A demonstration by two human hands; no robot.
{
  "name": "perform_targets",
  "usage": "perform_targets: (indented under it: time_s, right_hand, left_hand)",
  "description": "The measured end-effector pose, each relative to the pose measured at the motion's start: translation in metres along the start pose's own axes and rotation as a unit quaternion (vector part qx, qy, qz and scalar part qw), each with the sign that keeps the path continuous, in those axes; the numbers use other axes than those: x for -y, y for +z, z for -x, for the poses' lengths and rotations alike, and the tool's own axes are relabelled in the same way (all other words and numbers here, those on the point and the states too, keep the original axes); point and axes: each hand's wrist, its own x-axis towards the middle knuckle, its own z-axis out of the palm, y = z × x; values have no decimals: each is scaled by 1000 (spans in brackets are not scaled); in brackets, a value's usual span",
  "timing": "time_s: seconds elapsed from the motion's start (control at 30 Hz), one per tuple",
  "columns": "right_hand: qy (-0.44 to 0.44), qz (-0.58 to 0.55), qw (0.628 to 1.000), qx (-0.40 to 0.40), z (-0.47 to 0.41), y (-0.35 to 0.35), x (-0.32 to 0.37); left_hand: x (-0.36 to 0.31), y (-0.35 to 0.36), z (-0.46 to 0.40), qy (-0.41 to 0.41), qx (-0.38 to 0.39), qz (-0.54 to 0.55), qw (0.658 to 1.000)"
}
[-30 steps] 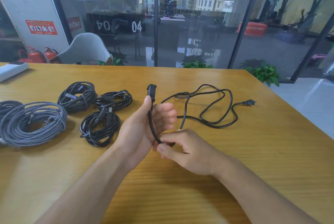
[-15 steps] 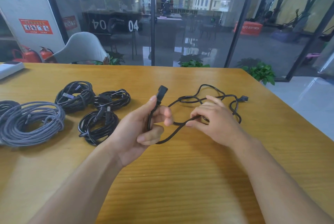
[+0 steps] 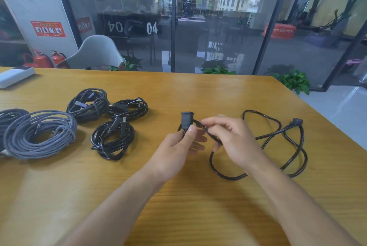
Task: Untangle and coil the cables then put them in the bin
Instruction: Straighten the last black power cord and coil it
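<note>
On the wooden tabletop (image 3: pixel 198 216), mid-frame: left hand (image 3: pixel 176 152) grips the black connector end (image 3: pixel 186 121) of a loose black power cord (image 3: pixel 282 146), thumb pressed on the plug body, which stands upright above the fingers. Right hand (image 3: pixel 236 142) pinches the same cord just beside the connector, fingers curled around the strand. Rest of the cord sprawls in open loops on the tabletop to the right, its far plug (image 3: pixel 297 121) lying at the right side, near the table edge. Left of the hands, well apart from them: three black coiled cables (image 3: pixel 113 139), (image 3: pixel 128 108), (image 3: pixel 87 104) bunched close together, and a larger grey braided coil (image 3: pixel 39 134) further left, with another dark coil (image 3: pixel 8 116) cut off by the frame edge. White flat device (image 3: pixel 14 75) at the far left corner. Grey chair (image 3: pixel 97 54) behind the tabletop, glass wall (image 3: pixel 218 27) beyond it.
</note>
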Motion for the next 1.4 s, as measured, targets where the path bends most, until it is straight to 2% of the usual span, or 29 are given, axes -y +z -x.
perform_targets:
  time_s: [0.1, 0.27, 0.3, 0.37, 0.43, 0.57, 0.67, 0.77, 0.83, 0.93, 1.03, 1.2, 1.27, 1.33, 1.4]
  right_hand:
    - [-26, -35, 998, 41, 4, 10, -1]
    - [-58, -28, 998, 22, 5, 9, -1]
    - [-79, 15, 997, 16, 5, 3, 0]
    - [-128, 174, 976, 6, 5, -10, -2]
    - [-133, 268, 954, 37, 4, -19, -6]
    - [-128, 257, 951, 117, 8, -9, -9]
    - [-173, 278, 942, 74, 11, 4, -5]
    - [-168, 299, 938, 53, 14, 13, -1]
    - [-146, 272, 945, 111, 17, 16, 3]
    - [-63, 145, 954, 256, 18, 18, 7]
    - [-39, 122, 946, 297, 12, 12, 1]
    - [-120, 318, 910, 238, -1, 1, -20]
    - [-108, 374, 902, 188, -5, -8, -25]
    - [-67, 390, 906, 149, -9, -21, -27]
    - [-35, 333, 935, 117, -10, -34, -26]
  left_hand:
    - [0, -1, -2, 16, -15, 38, 999]
    - [0, 2, -2, 30, -49, 107, 993]
    - [-1, 0, -2, 31, -66, 125, 990]
    - [-4, -6, -4, 29, -104, 173, 979]
    - [-7, -13, -5, 27, -121, 213, 969]
    - [-8, -12, -3, 17, -113, 235, 965]
    - [-10, -14, -2, 9, -87, 251, 964]
    - [-13, -14, 0, 12, -71, 249, 966]
    - [-14, -13, 1, -4, -74, 250, 965]
    - [-18, -18, 2, -29, -80, 254, 963]
    - [-23, -26, 2, -13, -61, 298, 953]
    - [-29, -28, 4, 6, -26, 326, 945]
    - [-32, -33, 5, 14, -27, 327, 945]
    - [-35, -40, 6, 21, -33, 334, 942]
    - [-36, -45, 7, 22, -37, 340, 940]
